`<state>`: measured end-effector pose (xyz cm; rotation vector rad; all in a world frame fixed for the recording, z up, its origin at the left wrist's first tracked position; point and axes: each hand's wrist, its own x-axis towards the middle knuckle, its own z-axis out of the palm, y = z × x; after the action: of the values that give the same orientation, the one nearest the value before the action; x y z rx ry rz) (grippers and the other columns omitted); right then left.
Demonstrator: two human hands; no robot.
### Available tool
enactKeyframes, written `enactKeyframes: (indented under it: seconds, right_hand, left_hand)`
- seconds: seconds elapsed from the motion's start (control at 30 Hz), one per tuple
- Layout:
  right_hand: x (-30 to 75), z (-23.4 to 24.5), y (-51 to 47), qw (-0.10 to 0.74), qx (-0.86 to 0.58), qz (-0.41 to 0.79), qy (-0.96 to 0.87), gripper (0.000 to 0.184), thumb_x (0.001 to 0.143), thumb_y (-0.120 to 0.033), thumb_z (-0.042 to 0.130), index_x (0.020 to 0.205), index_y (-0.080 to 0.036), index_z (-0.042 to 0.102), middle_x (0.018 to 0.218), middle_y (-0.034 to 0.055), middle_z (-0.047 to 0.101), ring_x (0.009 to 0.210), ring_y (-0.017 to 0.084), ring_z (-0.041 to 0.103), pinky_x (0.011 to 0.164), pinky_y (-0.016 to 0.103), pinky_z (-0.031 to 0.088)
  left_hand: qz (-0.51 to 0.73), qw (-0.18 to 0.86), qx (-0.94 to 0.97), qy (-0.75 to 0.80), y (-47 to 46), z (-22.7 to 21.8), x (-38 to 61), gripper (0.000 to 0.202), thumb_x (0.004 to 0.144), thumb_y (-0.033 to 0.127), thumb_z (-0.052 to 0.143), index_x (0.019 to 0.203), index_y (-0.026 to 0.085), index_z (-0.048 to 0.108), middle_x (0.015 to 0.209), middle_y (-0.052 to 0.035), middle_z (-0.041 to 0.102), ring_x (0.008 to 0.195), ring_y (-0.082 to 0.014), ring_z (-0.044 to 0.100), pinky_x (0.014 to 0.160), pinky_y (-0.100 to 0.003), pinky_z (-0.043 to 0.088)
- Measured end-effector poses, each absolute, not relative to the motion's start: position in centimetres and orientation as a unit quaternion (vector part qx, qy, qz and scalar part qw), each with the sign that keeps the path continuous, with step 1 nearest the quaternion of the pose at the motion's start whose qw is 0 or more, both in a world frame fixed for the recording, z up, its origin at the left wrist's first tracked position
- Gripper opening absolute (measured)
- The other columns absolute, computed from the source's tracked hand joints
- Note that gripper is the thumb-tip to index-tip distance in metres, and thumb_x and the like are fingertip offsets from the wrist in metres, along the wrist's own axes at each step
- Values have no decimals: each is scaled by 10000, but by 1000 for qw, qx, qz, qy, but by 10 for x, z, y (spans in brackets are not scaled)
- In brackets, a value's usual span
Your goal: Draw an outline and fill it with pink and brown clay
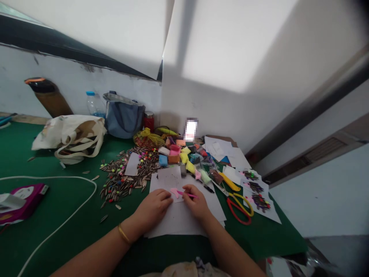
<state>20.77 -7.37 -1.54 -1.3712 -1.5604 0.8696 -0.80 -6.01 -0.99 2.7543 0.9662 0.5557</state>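
My right hand [196, 202] pinches a thin pink modelling tool [186, 194], its tip against a small flat piece of pink clay [174, 192]. That clay lies on a small white sheet with faint drawn marks [168, 177], on top of a stack of white paper [184, 223]. My left hand [154, 207] rests on the paper at the left of the pink clay, its fingers laid flat and holding nothing that shows. Beyond my hands are several colored clay blocks [173, 159], some in clear wrappers. A black pen [208, 188] lies right of my right hand.
Sunflower seeds [127, 184] with colored beads spread at the left. Red-and-yellow-handled scissors [239, 207] and a yellow-handled cutter [230, 181] lie right. Decorated sheets [261, 202] line the right edge. Behind stand a phone [190, 129], blue bag [123, 119] and cloth bag [72, 132]. A white cable [72, 211] crosses the left.
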Motion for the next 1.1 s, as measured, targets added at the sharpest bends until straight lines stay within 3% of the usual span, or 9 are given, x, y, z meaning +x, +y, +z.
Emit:
enactKeyframes:
  seconds: [0.2,1.1]
  right_hand:
    - [202,-16,-80,378,-553,294,-681,85,862,-235,571,848,-208,650,810,5,663,761,162,600,703,265,445]
    - [197,-26,-79,335,-539,157,-757,123,819,-127,516,843,-198,613,823,36,641,783,183,577,728,281,425]
  left_hand:
    - [181,83,922,331,-60,-10,-8,246,863,127,561,1076,213,648,1071,-73,645,1038,-232,550,931,-407,476]
    - [194,93,918,333,-61,-11,-6,255,861,114,547,1068,221,651,1051,-72,646,1014,-222,549,913,-386,465]
